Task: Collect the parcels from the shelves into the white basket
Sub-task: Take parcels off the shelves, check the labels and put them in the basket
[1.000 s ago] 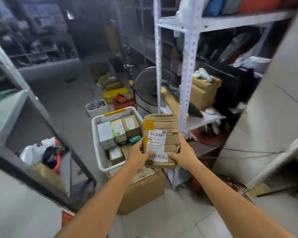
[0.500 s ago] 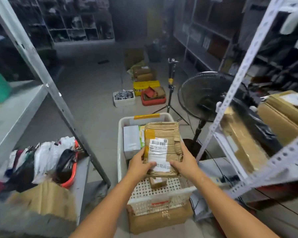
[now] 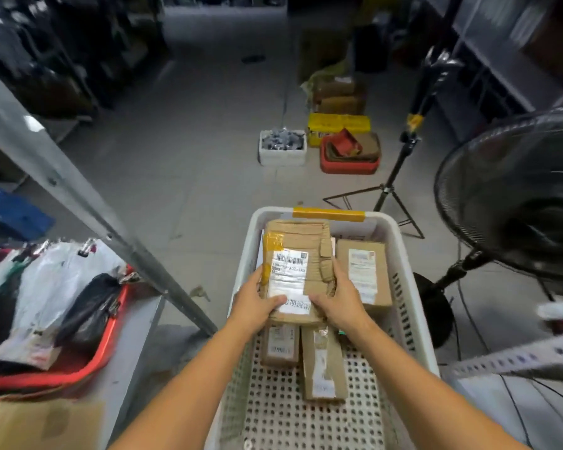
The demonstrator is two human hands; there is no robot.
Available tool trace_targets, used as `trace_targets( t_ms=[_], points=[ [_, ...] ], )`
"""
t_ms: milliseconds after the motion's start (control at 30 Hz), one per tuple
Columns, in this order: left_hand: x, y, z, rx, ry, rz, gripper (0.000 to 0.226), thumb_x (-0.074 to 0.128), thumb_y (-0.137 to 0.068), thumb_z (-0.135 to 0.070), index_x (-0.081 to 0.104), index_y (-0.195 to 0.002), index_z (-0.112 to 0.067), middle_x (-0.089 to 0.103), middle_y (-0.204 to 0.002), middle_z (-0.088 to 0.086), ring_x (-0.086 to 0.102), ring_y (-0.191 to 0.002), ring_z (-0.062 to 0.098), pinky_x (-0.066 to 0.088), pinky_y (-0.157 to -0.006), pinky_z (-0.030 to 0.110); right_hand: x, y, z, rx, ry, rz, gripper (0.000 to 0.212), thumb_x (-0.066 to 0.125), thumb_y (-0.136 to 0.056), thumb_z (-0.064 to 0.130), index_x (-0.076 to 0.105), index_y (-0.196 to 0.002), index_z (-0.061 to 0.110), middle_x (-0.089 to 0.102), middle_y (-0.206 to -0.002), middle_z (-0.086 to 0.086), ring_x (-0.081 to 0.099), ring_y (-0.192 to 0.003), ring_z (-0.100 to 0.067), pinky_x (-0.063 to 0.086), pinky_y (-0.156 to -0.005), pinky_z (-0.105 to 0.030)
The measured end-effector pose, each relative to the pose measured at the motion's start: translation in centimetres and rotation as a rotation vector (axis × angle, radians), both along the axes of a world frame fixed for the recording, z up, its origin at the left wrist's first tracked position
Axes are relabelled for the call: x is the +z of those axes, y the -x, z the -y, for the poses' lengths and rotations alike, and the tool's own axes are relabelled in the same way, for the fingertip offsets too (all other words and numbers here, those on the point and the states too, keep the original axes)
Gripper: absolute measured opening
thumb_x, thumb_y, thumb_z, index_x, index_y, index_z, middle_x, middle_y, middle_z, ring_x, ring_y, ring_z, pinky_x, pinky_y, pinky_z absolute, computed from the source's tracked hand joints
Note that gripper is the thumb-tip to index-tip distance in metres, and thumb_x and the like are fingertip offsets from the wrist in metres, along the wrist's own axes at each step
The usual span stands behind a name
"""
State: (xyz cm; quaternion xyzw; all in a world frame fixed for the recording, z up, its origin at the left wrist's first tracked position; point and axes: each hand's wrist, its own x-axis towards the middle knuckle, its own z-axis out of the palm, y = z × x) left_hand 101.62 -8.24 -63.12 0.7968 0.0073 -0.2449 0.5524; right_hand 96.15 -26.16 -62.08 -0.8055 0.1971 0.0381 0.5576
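Holds a crumpled brown cardboard parcel with a white barcode label in both hands, above the far half of the white perforated plastic basket. Grips its near left corner with the left hand, thumb flat on the label, fingers wrapped round the edge. Grips the near right corner with the right hand in like manner. Cannot tell whether the parcel rests on the goods beneath or hangs just clear of them.

Judged to be at the point of setting down. Risks noted:
- May tip toward the far rim on release, being held only at the near end with most of its length unsupported.
- May settle tilted across the tall brown carton with a pale label by the right wall.
- May shed loose flaps, given rucked wrapping and lifting yellow tape.
- Could bury or dent the two small brown labelled boxes near the middle of the basket floor if dropped rather than lowered.

Hidden or unclear:
- Cannot see what lies under the parcel at the far left corner of the basket, save a white edge.
- Cannot read any label.
- Cannot see the fingertips under the parcel.
- Cut off at the right edge of view: a black floor fan.
- Blurred at the left: a red tray of bagged items on a grey shelf.
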Motion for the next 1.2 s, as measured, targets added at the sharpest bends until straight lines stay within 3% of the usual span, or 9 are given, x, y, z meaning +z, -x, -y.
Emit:
trace_targets(
  t_ms=[133, 267, 400, 533, 667, 733, 800, 933, 1200],
  points=[
    [-4.5, -5.4, 1.1, 0.015, -0.085, -0.009, 0.083, 0.078, -0.076, -0.008, 0.036, -0.144, -0.031, 0.06, -0.121, -0.011, 0.059, -0.107, 0.011, 0.054, -0.083, 0.026, -5.4, -5.6, 0.6, -0.02, -0.049, -0.05, 0.084, 0.071, -0.079, 0.001, 0.03, -0.146, 0.033, 0.054, -0.107, 0.029, 0.056, -0.095, 0.008, 0.044, -0.065, -0.001],
    [-7.5, -8.5, 1.6, 0.03, -0.194, 0.004, 0.079, 0.075, -0.079, -0.008, 0.036, -0.144, -0.029, 0.061, -0.127, -0.002, 0.059, -0.113, 0.02, 0.051, -0.095, 0.043, -9.0, -9.1, 0.4, -0.018, -0.04, -0.077, 0.081, 0.074, -0.076, 0.001, 0.036, -0.141, 0.031, 0.057, -0.103, 0.029, 0.058, -0.087, 0.015, 0.044, -0.066, -0.002],
    [-8.6, -9.8, 2.3, 0.063, -0.24, 0.019, 0.072, 0.072, -0.082, -0.008, 0.038, -0.142, -0.028, 0.06, -0.127, -0.003, 0.058, -0.108, 0.017, 0.05, -0.093, 0.036, -9.6, -11.1, 0.1, -0.01, -0.037, -0.096, 0.091, 0.073, -0.076, 0.001, 0.027, -0.148, 0.03, 0.061, -0.118, 0.012, 0.06, -0.102, -0.007, 0.052, -0.089, -0.026],
    [-8.6, -10.7, 3.0, 0.064, -0.287, 0.017, 0.071, 0.068, -0.085, -0.008, 0.033, -0.143, -0.028, 0.058, -0.129, -0.001, 0.055, -0.104, 0.015, 0.045, -0.083, 0.028, -9.3, -12.2, 0.1, 0.032, 0.02, -0.128, 0.092, 0.072, -0.077, 0.006, 0.019, -0.149, 0.03, 0.059, -0.124, 0.005, 0.059, -0.108, -0.016, 0.052, -0.092, -0.038],
    [-7.9, -10.9, 2.9, 0.004, -0.375, -0.017, 0.07, 0.067, -0.087, -0.016, 0.03, -0.147, -0.023, 0.056, -0.133, 0.004, 0.055, -0.116, 0.025, 0.047, -0.092, 0.036, -8.7, -12.3, 1.1, 0.108, 0.046, -0.276, 0.081, 0.073, -0.08, 0.014, 0.023, -0.143, 0.025, 0.061, -0.119, 0.0, 0.061, -0.104, -0.021, 0.053, -0.09, -0.04],
    [-6.8, -10.9, 2.5, -0.031, -0.406, -0.032, 0.061, 0.064, -0.09, -0.021, 0.037, -0.144, -0.022, 0.057, -0.132, 0.004, 0.056, -0.114, 0.025, 0.046, -0.088, 0.033, -7.3, -11.9, 1.9, 0.113, 0.043, -0.335, 0.064, 0.07, -0.082, 0.016, 0.036, -0.136, 0.022, 0.063, -0.113, 0.002, 0.061, -0.099, -0.017, 0.053, -0.089, -0.037],
    [-5.0, -10.9, 1.9, -0.1, -0.458, -0.031, 0.054, 0.061, -0.092, -0.025, 0.041, -0.142, -0.02, 0.057, -0.133, 0.005, 0.057, -0.113, 0.024, 0.044, -0.084, 0.029, -5.3, -11.1, 2.6, 0.138, 0.081, -0.372, 0.055, 0.066, -0.086, 0.018, 0.043, -0.136, 0.017, 0.061, -0.124, -0.004, 0.057, -0.106, -0.019, 0.047, -0.09, -0.03],
    [0.0, -10.9, 0.9, -0.291, -0.569, 0.033, 0.053, 0.056, -0.093, -0.031, 0.041, -0.143, -0.021, 0.056, -0.134, 0.006, 0.056, -0.116, 0.025, 0.044, -0.089, 0.031, 0.7, -8.4, 4.1, 0.195, 0.315, -0.433, 0.063, 0.061, -0.092, 0.033, 0.036, -0.146, 0.013, 0.048, -0.143, -0.012, 0.048, -0.129, -0.028, 0.04, -0.102, -0.035],
    [13.7, -9.1, 3.0, -0.726, -0.659, 0.344, 0.049, 0.051, -0.095, -0.037, 0.043, -0.141, -0.023, 0.05, -0.142, 0.006, 0.049, -0.126, 0.026, 0.041, -0.1, 0.035, 14.8, 1.7, 8.0, -0.108, 0.497, -0.391, 0.056, 0.061, -0.09, 0.036, 0.046, -0.14, 0.015, 0.058, -0.133, -0.011, 0.054, -0.121, -0.03, 0.045, -0.097, -0.038]
  ],
)
